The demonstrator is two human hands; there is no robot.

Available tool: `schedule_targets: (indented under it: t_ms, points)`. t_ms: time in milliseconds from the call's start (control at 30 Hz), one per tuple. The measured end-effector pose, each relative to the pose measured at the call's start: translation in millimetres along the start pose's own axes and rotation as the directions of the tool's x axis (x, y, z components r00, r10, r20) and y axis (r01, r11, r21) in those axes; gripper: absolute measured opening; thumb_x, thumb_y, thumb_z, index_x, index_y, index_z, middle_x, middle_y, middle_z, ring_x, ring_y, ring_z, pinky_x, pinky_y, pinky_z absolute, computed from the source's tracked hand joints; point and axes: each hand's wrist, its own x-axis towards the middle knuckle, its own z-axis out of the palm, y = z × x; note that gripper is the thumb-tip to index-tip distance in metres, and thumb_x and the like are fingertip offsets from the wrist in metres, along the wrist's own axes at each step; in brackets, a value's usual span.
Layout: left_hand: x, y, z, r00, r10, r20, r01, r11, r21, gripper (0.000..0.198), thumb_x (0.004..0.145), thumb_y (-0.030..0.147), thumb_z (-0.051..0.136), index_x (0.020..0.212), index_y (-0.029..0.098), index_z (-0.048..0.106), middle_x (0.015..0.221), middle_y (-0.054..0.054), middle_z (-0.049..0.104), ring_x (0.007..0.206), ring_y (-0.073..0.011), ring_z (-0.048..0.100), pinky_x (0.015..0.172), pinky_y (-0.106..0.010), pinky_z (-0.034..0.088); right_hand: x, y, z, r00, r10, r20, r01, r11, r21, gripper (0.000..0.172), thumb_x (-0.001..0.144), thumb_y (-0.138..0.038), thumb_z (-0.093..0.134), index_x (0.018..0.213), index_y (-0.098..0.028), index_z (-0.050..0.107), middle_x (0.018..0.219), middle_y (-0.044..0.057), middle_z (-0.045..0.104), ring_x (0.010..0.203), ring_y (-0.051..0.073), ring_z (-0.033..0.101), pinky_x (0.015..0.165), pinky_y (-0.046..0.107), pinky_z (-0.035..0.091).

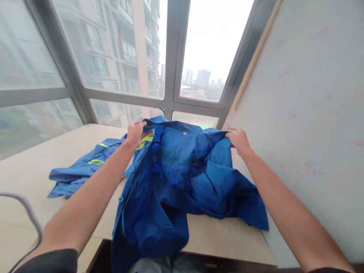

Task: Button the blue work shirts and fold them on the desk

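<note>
A blue work jacket (179,159) with buttons and yellow-green strips hangs spread between my two hands, its inside facing me. My left hand (135,132) pinches the collar side on the left, beside a bright yellow-green strip. On the right, my right hand (238,139) grips the opposite front edge near the collar. The lower part of the jacket drapes over the table, and its left front panel falls past the near edge. Parts of both sleeves are hidden in the folds.
Another folded blue garment (82,167) with yellow-green strips lies on the pale wooden table (224,239) at left. A grey cable (27,206) loops at the lower left. Windows (210,49) stand behind the table, and a patterned wall (313,113) borders the right.
</note>
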Motion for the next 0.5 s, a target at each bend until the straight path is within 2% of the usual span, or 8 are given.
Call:
schedule_targets:
  t_ms: [33, 100, 167, 233, 267, 333, 433, 500]
  points:
    - [-3, -15, 3.5, 0.994, -0.055, 0.094, 0.058, 0.998, -0.028, 0.014, 0.080, 0.016, 0.061, 0.092, 0.012, 0.056, 0.084, -0.007, 0.067, 0.074, -0.0153, 0.067, 0.073, -0.034, 0.056, 1, 10, 11, 0.981, 0.136, 0.138, -0.153, 0.981, 0.116, 0.051, 0.075, -0.013, 0.060, 0.125, -0.014, 0.055, 0.083, 0.006, 0.071, 0.070, 0.021, 0.070, 0.065, 0.035, 0.059]
    - [-11, -44, 3.6, 0.899, -0.195, 0.391, 0.251, 0.963, -0.096, 0.023, 0.079, 0.025, 0.067, 0.096, 0.015, 0.056, 0.099, -0.012, 0.070, 0.087, -0.0199, 0.070, 0.078, -0.036, 0.057, -5, 30, 29, 0.880, 0.170, 0.443, -0.316, 0.907, 0.280, 0.061, 0.079, -0.014, 0.063, 0.136, -0.018, 0.042, 0.087, 0.005, 0.072, 0.076, 0.018, 0.072, 0.071, 0.030, 0.061]
    - [-15, -73, -3.9, 0.793, -0.261, 0.551, 0.306, 0.952, 0.011, 0.039, 0.074, 0.029, 0.072, 0.108, 0.016, 0.055, 0.110, -0.016, 0.069, 0.096, -0.0248, 0.071, 0.080, -0.039, 0.058, -18, 49, 40, 0.690, 0.158, 0.706, -0.434, 0.871, 0.229, 0.071, 0.078, -0.016, 0.070, 0.141, -0.018, 0.035, 0.096, 0.008, 0.073, 0.082, 0.019, 0.073, 0.076, 0.031, 0.061]
    - [-12, -99, -17.1, 0.826, -0.268, 0.495, 0.173, 0.958, 0.229, 0.050, 0.073, 0.029, 0.072, 0.118, 0.016, 0.054, 0.115, -0.016, 0.068, 0.100, -0.0262, 0.070, 0.081, -0.038, 0.057, -28, 68, 46, 0.502, 0.194, 0.843, -0.469, 0.880, 0.077, 0.077, 0.077, -0.019, 0.073, 0.143, -0.017, 0.033, 0.104, 0.013, 0.073, 0.082, 0.022, 0.074, 0.074, 0.034, 0.062]
    - [-7, -111, -25.6, 0.868, -0.258, 0.425, 0.103, 0.930, 0.353, 0.052, 0.073, 0.028, 0.070, 0.120, 0.015, 0.054, 0.116, -0.016, 0.068, 0.102, -0.0268, 0.069, 0.082, -0.038, 0.057, -30, 78, 49, 0.468, 0.212, 0.858, -0.452, 0.891, 0.026, 0.077, 0.077, -0.019, 0.072, 0.143, -0.016, 0.033, 0.105, 0.014, 0.073, 0.080, 0.022, 0.074, 0.072, 0.034, 0.062]
    - [4, -132, -46.6, 0.925, -0.247, 0.287, 0.067, 0.853, 0.518, 0.051, 0.070, 0.026, 0.067, 0.119, 0.014, 0.057, 0.117, -0.017, 0.068, 0.111, -0.0316, 0.065, 0.087, -0.040, 0.054, -27, 99, 54, 0.555, 0.226, 0.800, -0.379, 0.925, 0.001, 0.069, 0.081, -0.018, 0.065, 0.143, -0.015, 0.034, 0.107, 0.015, 0.072, 0.076, 0.020, 0.074, 0.067, 0.032, 0.062]
    - [18, -156, -83.6, 0.959, -0.241, 0.151, 0.088, 0.757, 0.648, 0.047, 0.063, 0.020, 0.068, 0.110, 0.015, 0.062, 0.122, -0.018, 0.065, 0.129, -0.0388, 0.050, 0.099, -0.045, 0.045, -8, 129, 62, 0.827, 0.249, 0.504, -0.217, 0.968, -0.122, 0.056, 0.085, -0.016, 0.050, 0.140, -0.013, 0.038, 0.111, 0.015, 0.071, 0.071, 0.017, 0.072, 0.062, 0.028, 0.060]
    - [22, -167, -105.9, 0.967, -0.234, 0.100, 0.097, 0.702, 0.705, 0.048, 0.059, 0.018, 0.068, 0.107, 0.015, 0.062, 0.125, -0.018, 0.063, 0.134, -0.0402, 0.044, 0.102, -0.044, 0.042, 6, 147, 67, 0.905, 0.262, 0.335, -0.173, 0.947, -0.271, 0.055, 0.084, -0.014, 0.047, 0.138, -0.011, 0.042, 0.114, 0.016, 0.069, 0.080, 0.019, 0.072, 0.067, 0.029, 0.059]
